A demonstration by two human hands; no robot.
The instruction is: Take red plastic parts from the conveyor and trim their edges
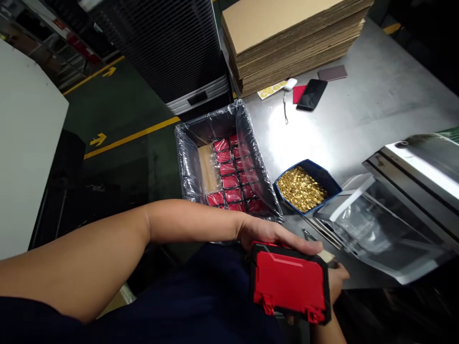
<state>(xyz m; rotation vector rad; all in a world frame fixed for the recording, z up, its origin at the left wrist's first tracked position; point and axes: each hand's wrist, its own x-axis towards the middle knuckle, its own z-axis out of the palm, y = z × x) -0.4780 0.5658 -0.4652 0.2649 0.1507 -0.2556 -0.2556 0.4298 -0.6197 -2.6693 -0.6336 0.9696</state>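
A steel tabletop (376, 110) carried stacked corrugated cardboard sheets (287, 43) and a blue tray (308, 167) of small brass parts, with a plastic-lined crate (186, 162) of red cases at its edge. Nearest the camera, a person's left hand (272, 236) and right hand (337, 282) held a red plastic case (290, 284) clear of the tabletop, left fingers (301, 244) pressed together over its top edge, right fingers out of sight behind it, their state impossible to tell.
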